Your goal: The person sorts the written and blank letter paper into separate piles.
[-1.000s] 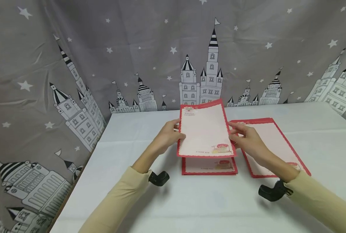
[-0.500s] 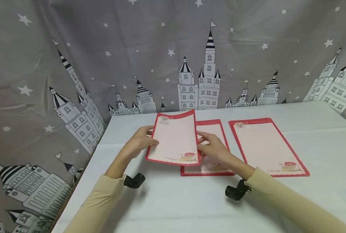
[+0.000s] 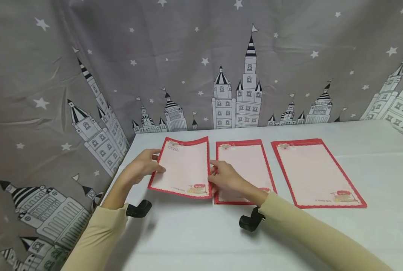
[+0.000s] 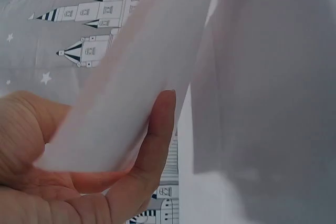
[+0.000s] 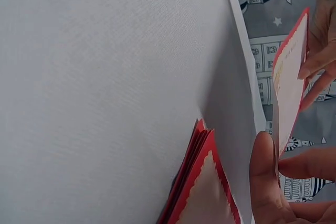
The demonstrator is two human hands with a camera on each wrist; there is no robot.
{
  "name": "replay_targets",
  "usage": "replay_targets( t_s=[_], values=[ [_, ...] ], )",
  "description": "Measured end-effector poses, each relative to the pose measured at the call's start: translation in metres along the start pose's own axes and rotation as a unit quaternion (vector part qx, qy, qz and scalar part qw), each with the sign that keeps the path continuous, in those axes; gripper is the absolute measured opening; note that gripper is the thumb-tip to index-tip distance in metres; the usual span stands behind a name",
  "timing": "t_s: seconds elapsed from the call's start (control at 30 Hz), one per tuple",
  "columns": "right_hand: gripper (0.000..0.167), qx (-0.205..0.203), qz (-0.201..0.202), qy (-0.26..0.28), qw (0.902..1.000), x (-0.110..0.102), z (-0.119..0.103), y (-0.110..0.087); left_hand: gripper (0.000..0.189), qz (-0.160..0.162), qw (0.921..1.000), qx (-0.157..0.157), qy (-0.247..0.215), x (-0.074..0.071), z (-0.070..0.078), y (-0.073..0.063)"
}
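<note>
While both hands are raised over the table, a single red-bordered letter sheet (image 3: 184,165) is held between them just left of the middle of the frame, its upper edge dipping in a shallow curve and its lower edge clear of the cloth. The left hand (image 3: 143,165) grips the sheet's left side, thumb on the printed face and fingers behind, as the left wrist view also shows. The right hand (image 3: 226,177) pinches the opposite side toward the lower corner, with thumb and finger closed on the paper in the right wrist view. A small flower is printed at the sheet's upper left and a coloured drawing at its lower right; the lettering is too small to read. Just right of it, partly covered by the right hand and forearm, lies a middle stack (image 3: 242,162) of matching sheets, whose layered red edges show from the right wrist. Farther right in the frame lies a right-hand stack (image 3: 315,173), slightly fanned at the top. All this is over a white tablecloth (image 3: 194,237). Beige sleeves (image 3: 316,233) and black wrist cameras (image 3: 251,221) show on both arms, and a gray backdrop (image 3: 174,41) with castles and stars fills the upper frame.
</note>
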State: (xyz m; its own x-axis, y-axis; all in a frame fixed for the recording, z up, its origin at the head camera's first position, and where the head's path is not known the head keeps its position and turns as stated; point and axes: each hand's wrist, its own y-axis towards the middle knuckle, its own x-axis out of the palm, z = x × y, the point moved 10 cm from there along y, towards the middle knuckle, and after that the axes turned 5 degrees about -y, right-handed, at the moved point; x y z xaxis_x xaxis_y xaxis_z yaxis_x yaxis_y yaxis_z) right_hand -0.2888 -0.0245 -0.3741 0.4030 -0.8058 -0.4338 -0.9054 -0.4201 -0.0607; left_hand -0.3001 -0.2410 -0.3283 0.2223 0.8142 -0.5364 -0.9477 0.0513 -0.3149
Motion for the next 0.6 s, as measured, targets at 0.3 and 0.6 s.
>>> replay_targets(
  t_s=[0.3, 0.6],
  values=[
    [0.048, 0.015, -0.025, -0.029, 0.9992, 0.012, 0.002, 0.006, 0.081, 0.002, 0.9998, 0.002, 0.021, 0.002, -0.013, 0.004],
    [0.014, 0.036, -0.037, -0.078, 0.9957, 0.017, 0.008, 0.005, 0.082, -0.001, 0.9991, -0.016, 0.038, 0.009, -0.028, 0.009]
  ],
)
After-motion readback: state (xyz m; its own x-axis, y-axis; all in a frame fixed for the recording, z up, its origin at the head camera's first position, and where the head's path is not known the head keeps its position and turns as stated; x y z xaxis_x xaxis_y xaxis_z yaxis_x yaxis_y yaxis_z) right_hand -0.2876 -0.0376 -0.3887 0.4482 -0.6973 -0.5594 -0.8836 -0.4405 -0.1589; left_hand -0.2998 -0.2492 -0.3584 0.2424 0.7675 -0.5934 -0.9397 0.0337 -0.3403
